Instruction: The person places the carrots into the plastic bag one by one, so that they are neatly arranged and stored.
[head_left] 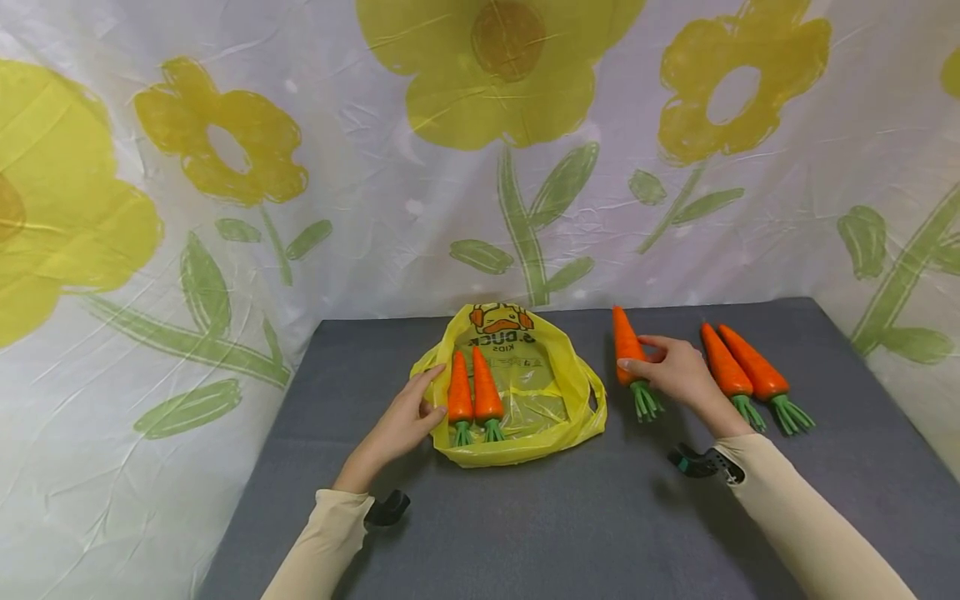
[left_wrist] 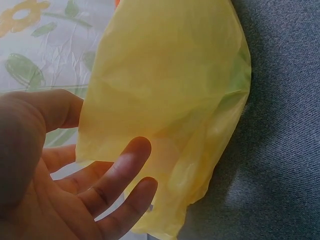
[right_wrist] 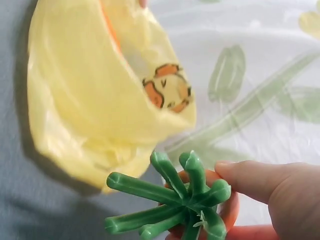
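Orange carrot (head_left: 627,350) in right hand (head_left: 678,371), yellow bag (head_left: 551,400)

The yellow bag (head_left: 555,400) is thin, glossy, crinkled plastic; the carrots (head_left: 474,387) smooth plastic; the counter (head_left: 525,517) matt grey cloth.

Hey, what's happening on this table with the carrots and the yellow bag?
A person's left hand touches the edge of a yellow plastic bag with two toy carrots lying on it. Their right hand grips a third carrot beside the bag. Two more carrots lie further right on the grey table.
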